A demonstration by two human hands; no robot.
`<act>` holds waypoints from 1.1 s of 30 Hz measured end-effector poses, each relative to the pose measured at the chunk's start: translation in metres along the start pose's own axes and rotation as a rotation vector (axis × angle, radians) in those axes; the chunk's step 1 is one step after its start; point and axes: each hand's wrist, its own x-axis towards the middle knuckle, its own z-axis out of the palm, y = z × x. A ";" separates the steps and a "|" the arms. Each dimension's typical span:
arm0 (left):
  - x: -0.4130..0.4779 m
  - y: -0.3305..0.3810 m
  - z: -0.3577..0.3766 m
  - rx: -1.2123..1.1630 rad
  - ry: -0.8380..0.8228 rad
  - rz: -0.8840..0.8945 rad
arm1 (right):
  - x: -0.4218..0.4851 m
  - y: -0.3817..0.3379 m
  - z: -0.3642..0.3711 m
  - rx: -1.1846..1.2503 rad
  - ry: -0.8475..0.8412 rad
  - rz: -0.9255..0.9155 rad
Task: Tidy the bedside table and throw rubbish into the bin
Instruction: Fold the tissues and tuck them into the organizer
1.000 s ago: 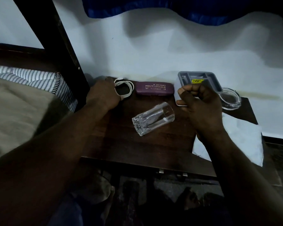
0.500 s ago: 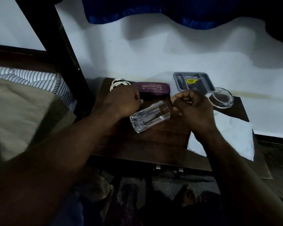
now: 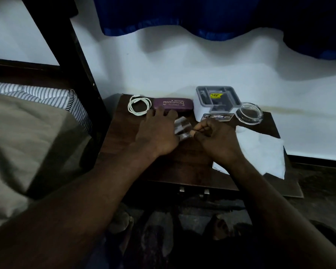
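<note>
Tidying looks barely begun: the glass tumbler lies tipped on the worktop under the left hand, grip unclear. The right hand, fingers curled, shows nothing held. Tissue, cable and spectacle case lie unsorted.

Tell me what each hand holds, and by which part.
The left hand covers the left end of the tipped glass; a grip cannot be confirmed. The right hand is a fist; any contents are hidden.

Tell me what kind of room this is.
Most likely a bedroom, at the bedside: a bed with striped bedding on the left, and a dark wooden bedside table against the wall holding a glasses case and a coiled white cable.
</note>
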 end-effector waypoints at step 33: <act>-0.019 0.042 0.023 0.085 0.225 0.355 | -0.011 0.017 -0.022 -0.166 -0.059 -0.073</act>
